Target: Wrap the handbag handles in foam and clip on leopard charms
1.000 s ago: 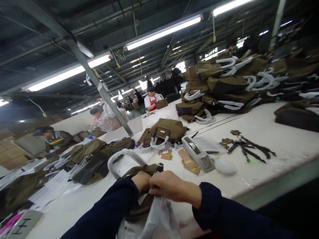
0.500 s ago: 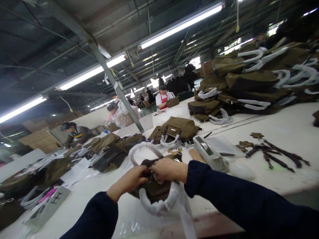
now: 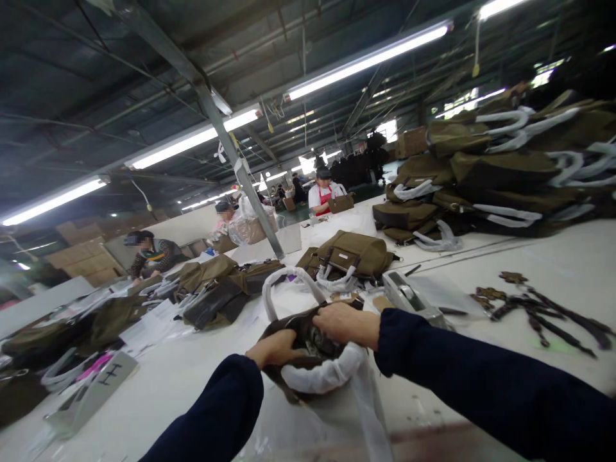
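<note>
An olive-brown bag (image 3: 299,386) with white-wrapped handles stands on the white table in front of me, its top spread open and crumpled material showing inside. At the bag's left edge, my left hand (image 3: 275,348) grips the rim, its fingertips hidden inside. My right hand (image 3: 345,323) holds the far right part of the opening, fingers curled over the rim. One wrapped handle (image 3: 320,378) arches on the near side of the bag, the other (image 3: 269,292) stands up behind it.
Bags are piled at the back right (image 3: 500,170) and on the left (image 3: 216,301). A tape dispenser (image 3: 409,295) and dark leather tags (image 3: 543,311) lie to the right. Another dispenser (image 3: 91,394) sits at left. Co-workers are at tables behind.
The bag's mouth has been pulled wider, showing its inside. My left hand has shifted right and down to the left rim, and the two hands are further apart. The view has shifted slightly.
</note>
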Action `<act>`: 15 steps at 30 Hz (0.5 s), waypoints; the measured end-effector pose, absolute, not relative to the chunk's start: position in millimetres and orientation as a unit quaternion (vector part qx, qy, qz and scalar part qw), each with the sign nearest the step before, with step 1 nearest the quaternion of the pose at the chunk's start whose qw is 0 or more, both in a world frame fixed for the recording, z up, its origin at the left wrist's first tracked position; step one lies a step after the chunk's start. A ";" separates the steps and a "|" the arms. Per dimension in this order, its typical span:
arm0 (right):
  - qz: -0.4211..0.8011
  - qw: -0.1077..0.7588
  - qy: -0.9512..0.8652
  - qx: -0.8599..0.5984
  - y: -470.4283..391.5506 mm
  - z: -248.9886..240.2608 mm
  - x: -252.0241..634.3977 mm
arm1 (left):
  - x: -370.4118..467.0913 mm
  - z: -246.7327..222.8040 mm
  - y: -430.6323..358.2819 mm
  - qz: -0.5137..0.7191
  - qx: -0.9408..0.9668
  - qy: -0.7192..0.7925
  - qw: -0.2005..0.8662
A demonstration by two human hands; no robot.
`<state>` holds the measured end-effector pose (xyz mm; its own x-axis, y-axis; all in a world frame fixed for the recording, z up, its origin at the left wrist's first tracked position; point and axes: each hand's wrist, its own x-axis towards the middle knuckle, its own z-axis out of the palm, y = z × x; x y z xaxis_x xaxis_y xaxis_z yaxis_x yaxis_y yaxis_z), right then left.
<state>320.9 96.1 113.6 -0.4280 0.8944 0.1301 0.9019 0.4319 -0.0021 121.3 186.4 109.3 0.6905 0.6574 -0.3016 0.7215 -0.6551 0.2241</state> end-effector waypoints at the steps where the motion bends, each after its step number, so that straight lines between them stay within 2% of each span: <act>1: -0.041 0.063 -0.847 -0.526 95.1 114.9 319.0 | 121.0 107.1 187.6 -0.094 0.905 0.380 0.169; 5: -0.092 0.084 -0.858 -0.499 96.7 115.8 310.9 | 123.0 104.5 180.7 -0.049 0.912 0.361 0.190; 11: -0.060 0.027 -0.851 -0.521 102.2 116.5 312.1 | 125.6 110.5 173.9 -0.063 0.898 0.373 0.225; 15: -0.064 0.093 -0.838 -0.534 93.5 109.8 330.6 | 123.6 110.7 171.8 -0.084 0.892 0.380 0.230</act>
<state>330.6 93.5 109.8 -0.4129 0.8827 0.2243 0.9065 0.4222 0.0069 123.6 171.8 110.7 0.6975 0.6388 -0.3247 0.7162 -0.6064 0.3456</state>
